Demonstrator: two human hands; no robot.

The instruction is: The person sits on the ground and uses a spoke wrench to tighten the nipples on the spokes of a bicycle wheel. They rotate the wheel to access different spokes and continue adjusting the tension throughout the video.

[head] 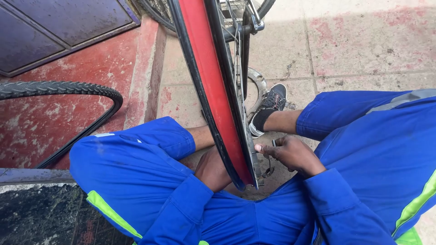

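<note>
A bicycle wheel rim (206, 77) with red rim tape stands upright between my knees, spokes and hub axle (247, 28) on its right side. My left hand (211, 169) cups the left side of the rim near its bottom. My right hand (290, 153) is closed around a small dark tool, thumb pressed against the rim's right edge by the spokes. What exactly the tool is stays too small to tell.
A loose black tyre (68, 88) lies on the red step at left, beside a dark metal door (59, 27). My black shoe (270, 106) rests on stained paving slabs (363, 45) behind the wheel. Blue overalls with green stripes cover my legs.
</note>
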